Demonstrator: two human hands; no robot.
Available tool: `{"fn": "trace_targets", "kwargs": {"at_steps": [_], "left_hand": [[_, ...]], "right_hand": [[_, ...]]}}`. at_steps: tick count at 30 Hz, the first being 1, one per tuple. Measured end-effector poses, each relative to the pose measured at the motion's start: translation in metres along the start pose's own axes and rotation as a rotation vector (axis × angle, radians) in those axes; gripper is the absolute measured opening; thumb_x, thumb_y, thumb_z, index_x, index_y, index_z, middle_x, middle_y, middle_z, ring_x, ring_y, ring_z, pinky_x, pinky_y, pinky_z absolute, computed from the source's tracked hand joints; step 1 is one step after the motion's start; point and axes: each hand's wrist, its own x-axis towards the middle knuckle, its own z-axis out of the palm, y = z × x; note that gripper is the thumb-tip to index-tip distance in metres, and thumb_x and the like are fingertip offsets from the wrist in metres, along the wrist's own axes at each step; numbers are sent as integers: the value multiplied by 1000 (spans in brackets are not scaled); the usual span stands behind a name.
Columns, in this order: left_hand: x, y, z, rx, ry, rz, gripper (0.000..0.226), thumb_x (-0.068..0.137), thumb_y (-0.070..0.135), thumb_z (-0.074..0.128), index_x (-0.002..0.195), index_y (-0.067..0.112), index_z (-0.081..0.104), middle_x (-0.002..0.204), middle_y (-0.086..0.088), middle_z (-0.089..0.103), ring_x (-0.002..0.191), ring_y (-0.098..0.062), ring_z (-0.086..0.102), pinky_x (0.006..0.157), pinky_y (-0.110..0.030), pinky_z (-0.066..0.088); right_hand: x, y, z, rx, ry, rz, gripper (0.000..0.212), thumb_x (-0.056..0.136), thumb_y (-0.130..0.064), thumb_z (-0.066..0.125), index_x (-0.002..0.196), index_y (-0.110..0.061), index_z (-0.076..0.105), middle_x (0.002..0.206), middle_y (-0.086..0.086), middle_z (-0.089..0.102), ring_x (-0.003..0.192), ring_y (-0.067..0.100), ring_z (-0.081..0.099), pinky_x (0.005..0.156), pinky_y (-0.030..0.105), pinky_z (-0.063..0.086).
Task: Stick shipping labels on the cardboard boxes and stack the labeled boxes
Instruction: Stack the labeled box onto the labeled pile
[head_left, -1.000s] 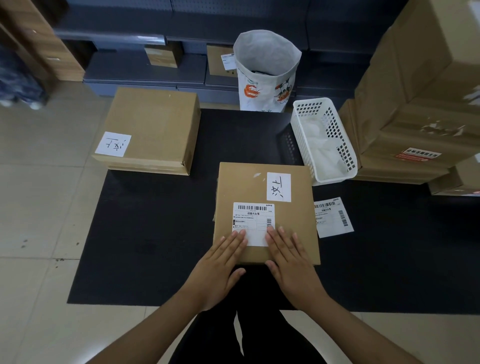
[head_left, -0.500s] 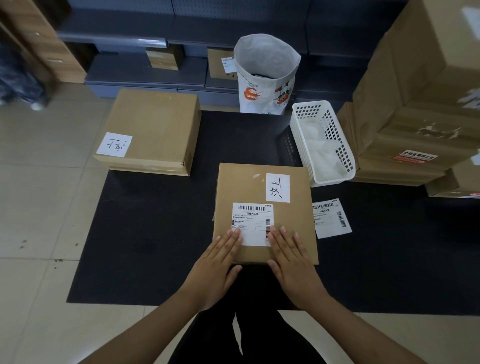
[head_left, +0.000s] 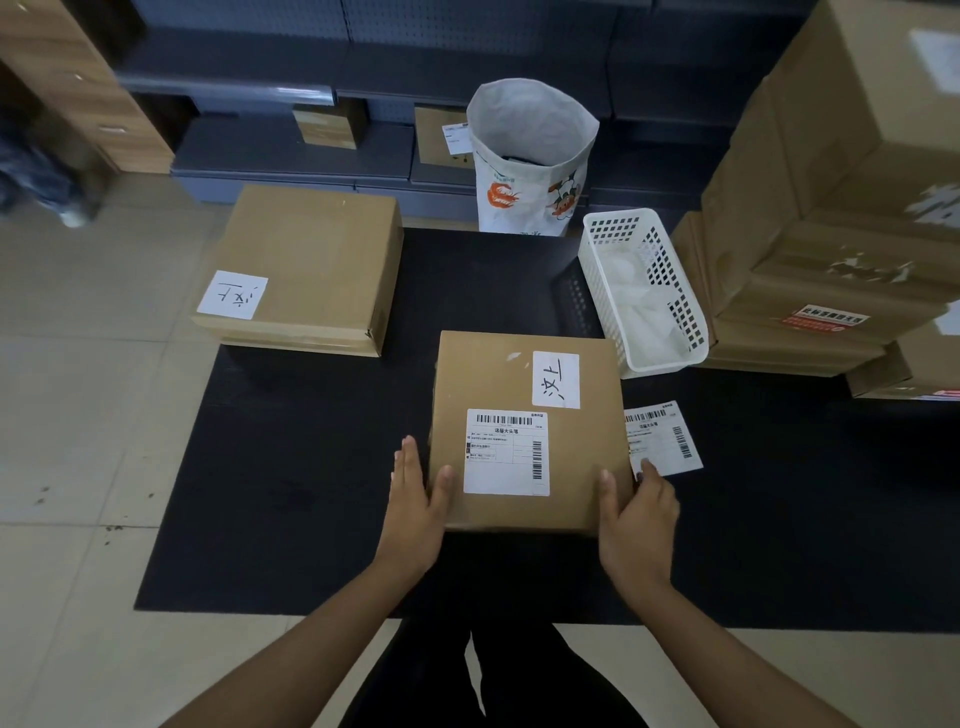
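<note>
White basket (head_left: 645, 364), perhaps holding plastic.

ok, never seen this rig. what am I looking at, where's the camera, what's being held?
No machine here: a person works with bare hands, and one wide-angle camera on their head looks forward and down. On a black floor mat sits a cardboard box with a shipping label stuck on top. The left hand and right hand clasp its two sides. A loose label lies on the mat to the right. Behind are a larger box, a white basket, a paper bag and stacked boxes.
</note>
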Motion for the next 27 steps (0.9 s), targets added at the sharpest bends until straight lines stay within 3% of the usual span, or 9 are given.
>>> {"fn": "trace_targets", "kwargs": {"at_steps": [3,5,7,10,16,21,23,27], "left_hand": [[-2,1,2,-120,-64,44,63,96,51,34,152,30,14,151,8,32,134,5,31,105,-14,30],[-2,2,2,-172,-43,56,58,97,51,33,150,32,22,141,11,44,124,-1,45,95,-17,39],[-3,3,-2,-194,4,38,54,98,48,33,149,31,26,137,11,47,120,-6,48,93,-22,41],[-6,3,-12,-205,50,40,47,100,43,33,146,32,31,129,14,51,115,-4,51,87,-16,41],[-12,7,-30,-170,170,59,44,101,40,35,143,30,39,123,16,56,109,-5,54,88,-20,42],[-18,25,-31,-105,178,128,40,101,39,36,141,34,41,116,19,58,97,7,53,76,-11,40],[-23,36,-23,-94,172,161,41,101,40,36,141,33,41,118,20,56,98,6,52,77,-10,38],[-39,53,7,-119,135,183,46,99,43,36,143,31,41,123,14,57,110,-5,52,90,-27,42]], "right_hand": [[0,0,9,152,-66,60,60,94,-53,42,138,-11,41,134,11,47,124,26,43,105,48,40],[0,-2,12,200,-58,84,59,94,-53,44,135,-11,43,130,9,51,120,24,48,102,49,43],[-2,-5,14,216,-65,89,60,93,-55,46,134,-11,43,128,7,53,117,22,52,98,47,47],[-7,-14,13,259,-53,88,60,92,-55,48,133,-12,44,126,4,54,112,18,53,94,42,49],[-20,-37,12,366,-1,81,55,91,-51,53,132,-14,47,120,-2,55,106,12,52,87,28,44],[-31,-38,-2,456,79,126,51,90,-52,54,128,-18,51,117,-4,57,105,11,54,88,31,46],[-35,-30,-12,489,122,142,49,90,-53,54,126,-20,52,116,-4,57,106,12,55,90,33,47],[-40,-4,-41,511,200,169,45,90,-51,54,123,-20,52,114,-5,57,103,11,55,85,28,43]]}}
